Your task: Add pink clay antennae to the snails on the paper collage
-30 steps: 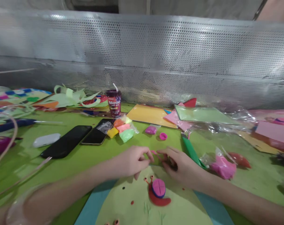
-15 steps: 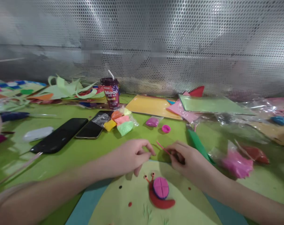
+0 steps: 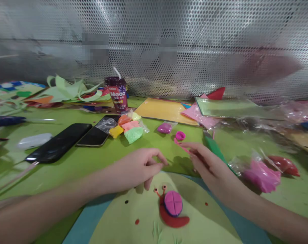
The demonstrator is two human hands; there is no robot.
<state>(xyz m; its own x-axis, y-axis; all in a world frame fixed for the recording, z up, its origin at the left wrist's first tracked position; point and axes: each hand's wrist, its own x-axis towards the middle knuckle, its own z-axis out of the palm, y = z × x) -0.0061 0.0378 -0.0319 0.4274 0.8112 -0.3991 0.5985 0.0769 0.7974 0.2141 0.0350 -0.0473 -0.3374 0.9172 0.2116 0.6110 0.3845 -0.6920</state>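
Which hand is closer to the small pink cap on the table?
Right. The right hand reaches up just below the pink cap; the left hand sits farther down and to its left.

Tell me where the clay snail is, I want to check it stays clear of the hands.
The clay snail lies low in the head view's centre, on the light green paper, below and between both hands, touching neither.

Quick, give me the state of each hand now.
Left hand: fingertips pinched, anything held too small to tell.
Right hand: holding a thin pink stick.
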